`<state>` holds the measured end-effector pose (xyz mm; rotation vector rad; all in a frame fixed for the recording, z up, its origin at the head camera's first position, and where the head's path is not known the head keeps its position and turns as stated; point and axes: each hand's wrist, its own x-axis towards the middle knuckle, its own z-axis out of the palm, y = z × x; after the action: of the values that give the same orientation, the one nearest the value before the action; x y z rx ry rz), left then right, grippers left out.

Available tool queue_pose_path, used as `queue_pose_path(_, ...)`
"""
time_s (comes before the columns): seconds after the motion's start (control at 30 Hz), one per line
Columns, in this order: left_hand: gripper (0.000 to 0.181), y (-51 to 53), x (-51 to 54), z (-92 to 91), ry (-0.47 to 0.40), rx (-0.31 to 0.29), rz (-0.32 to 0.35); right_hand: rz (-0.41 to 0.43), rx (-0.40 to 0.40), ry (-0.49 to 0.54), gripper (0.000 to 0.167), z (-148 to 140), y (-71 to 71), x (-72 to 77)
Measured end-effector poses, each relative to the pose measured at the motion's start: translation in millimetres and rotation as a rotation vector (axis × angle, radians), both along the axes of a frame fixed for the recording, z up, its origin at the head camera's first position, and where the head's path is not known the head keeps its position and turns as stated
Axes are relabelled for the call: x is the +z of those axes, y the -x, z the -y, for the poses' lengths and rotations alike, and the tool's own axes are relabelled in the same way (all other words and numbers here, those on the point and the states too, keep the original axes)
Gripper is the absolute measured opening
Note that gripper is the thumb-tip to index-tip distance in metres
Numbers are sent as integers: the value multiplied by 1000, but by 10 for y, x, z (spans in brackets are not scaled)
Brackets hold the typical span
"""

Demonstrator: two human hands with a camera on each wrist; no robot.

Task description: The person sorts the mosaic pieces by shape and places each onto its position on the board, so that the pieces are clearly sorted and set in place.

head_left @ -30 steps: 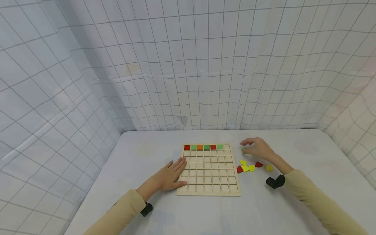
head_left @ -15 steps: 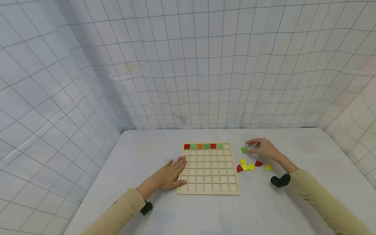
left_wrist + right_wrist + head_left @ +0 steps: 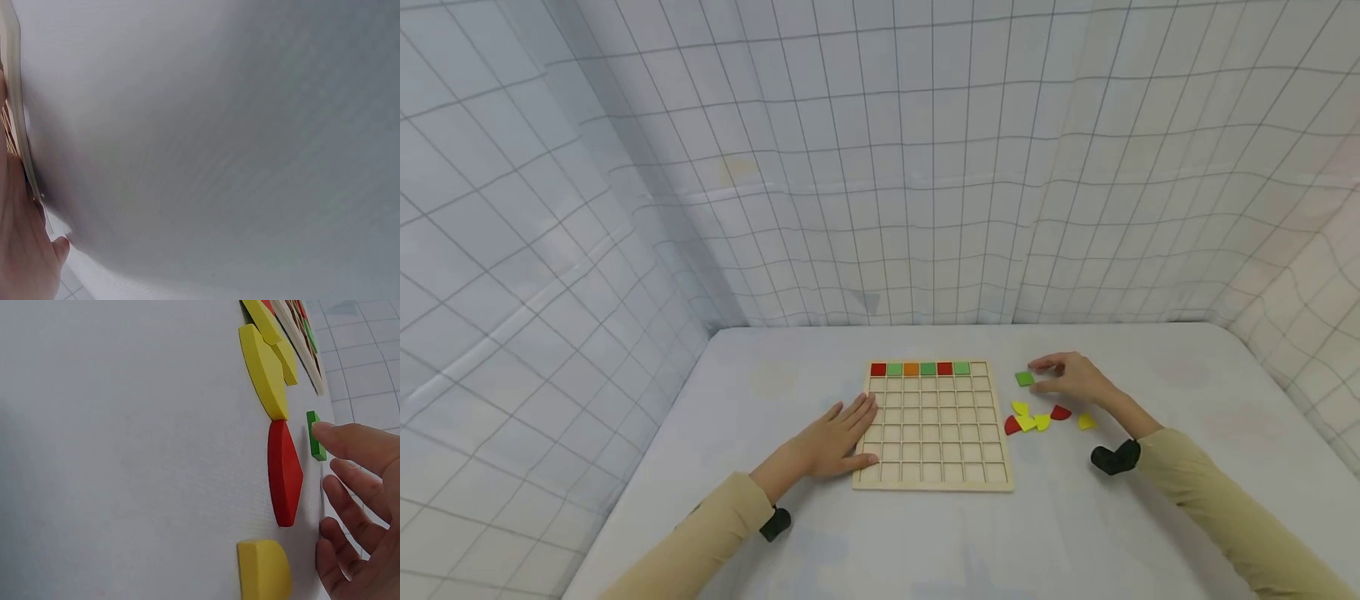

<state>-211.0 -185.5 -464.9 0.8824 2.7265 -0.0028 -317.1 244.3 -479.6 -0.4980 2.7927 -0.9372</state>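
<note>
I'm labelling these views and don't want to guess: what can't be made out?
Head view: part of the wooden board, under the left hand.
Left wrist view: most of the board, cut off by the left edge.
Right wrist view: part of the green tile, behind the right hand; whether they touch is unclear.
</note>
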Motion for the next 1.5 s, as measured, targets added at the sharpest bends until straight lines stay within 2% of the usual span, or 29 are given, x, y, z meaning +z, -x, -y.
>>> queue_pose_path(0.27, 87, -35, -60, 17, 13, 24, 19, 52, 6, 0, 44, 70, -55, -19)
queue_pose_path(0.53, 85, -57, -81, 19, 15, 17, 13, 31, 26, -13, 39, 77, -80, -45)
queue_pose_path(0.87, 86, -75, -64, -2, 41, 12, 18, 25, -1, -24, 37, 79, -163, -57)
queue_pose_path(1.1, 86, -113, -32, -11, 38, 14, 34, 28, 14, -44, 32, 69, -172, -69)
queue_pose_path(1.3, 86, -71, -22, -29, 47, 11, 10, 10, -16, -63, 35, 52, -137, -30)
queue_pose_path(1.5, 87, 17, 25, -7, 58, 8, 10, 18, -16, -54, 35, 56, -74, 38)
